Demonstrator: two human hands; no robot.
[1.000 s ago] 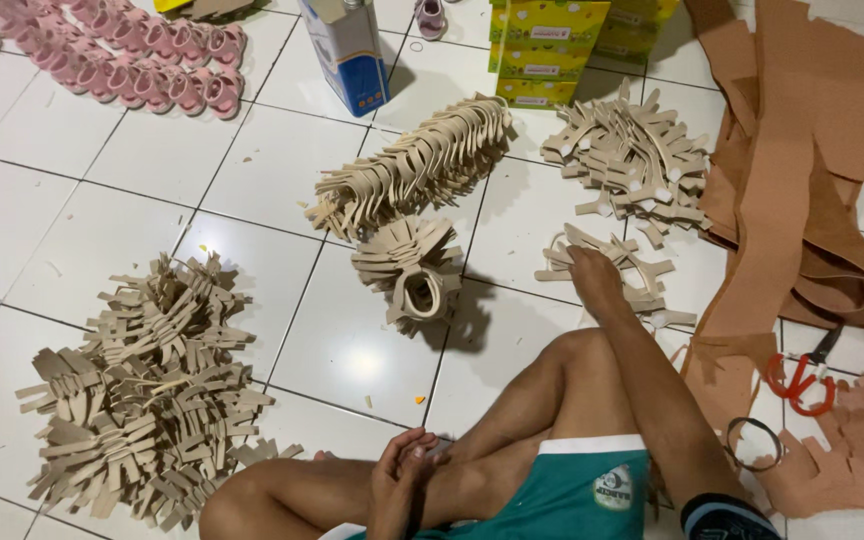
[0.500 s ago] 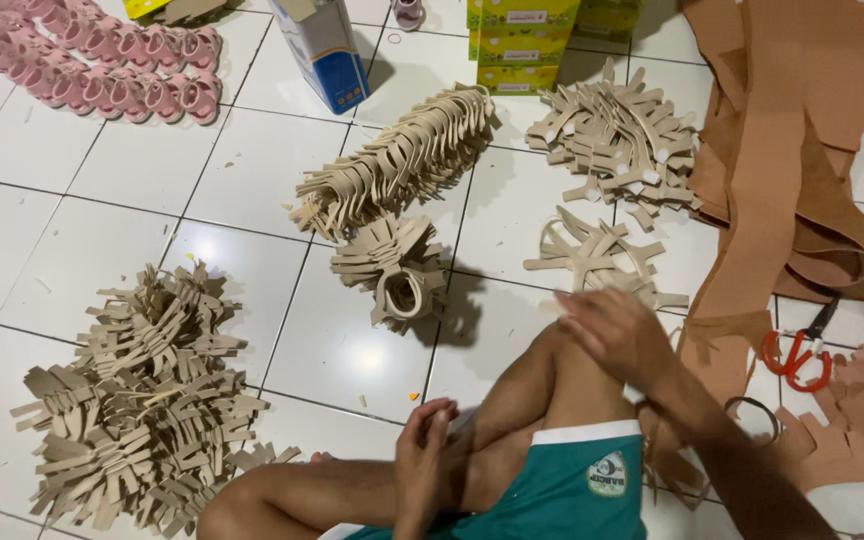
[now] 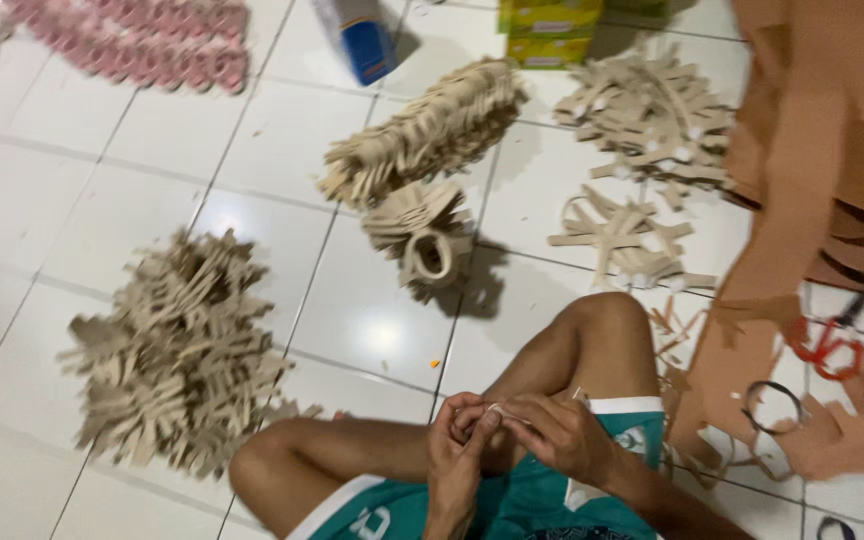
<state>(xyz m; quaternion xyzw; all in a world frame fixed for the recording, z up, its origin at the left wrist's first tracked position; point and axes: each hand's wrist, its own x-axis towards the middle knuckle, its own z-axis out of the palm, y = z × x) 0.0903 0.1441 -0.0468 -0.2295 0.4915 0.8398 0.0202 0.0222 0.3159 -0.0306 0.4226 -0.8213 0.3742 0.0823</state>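
Item: small pale strap piece (image 3: 493, 409), pinched between the fingertips of both hands at the lower centre of the frame, above the lap. Only a sliver is visible; its full shape cannot be told.

Left hand (image 3: 455, 458): fingers curled upward, tips closed on the piece. Right hand (image 3: 560, 436): fingers bent inward from the right, tips meeting the left hand's on the same piece. Both hands are engaged in a fine pinch; neither is released.

Handling, as judged: the piece is taken to be light, thin and flexible, like the cut beige strips lying about; it is likely to bend readily and could be creased if squeezed hard. Hold is best taken at an end or edge, between thumb and forefinger.

Surroundings: a white tiled floor (image 3: 112, 190); a large loose heap of beige strips (image 3: 177, 350) at centre left; a stacked row of beige strips (image 3: 427, 130) at upper centre, with a smaller looped bundle (image 3: 422, 235) just below it; scattered strips (image 3: 642, 115) at upper right; tan sheet material (image 3: 812, 150) along the right edge; red-handled scissors (image 3: 824, 345) at right; a row of pink pieces (image 3: 142, 40) at upper left; a blue carton (image 3: 362, 40) and a yellow-green box (image 3: 547, 30) at the top.
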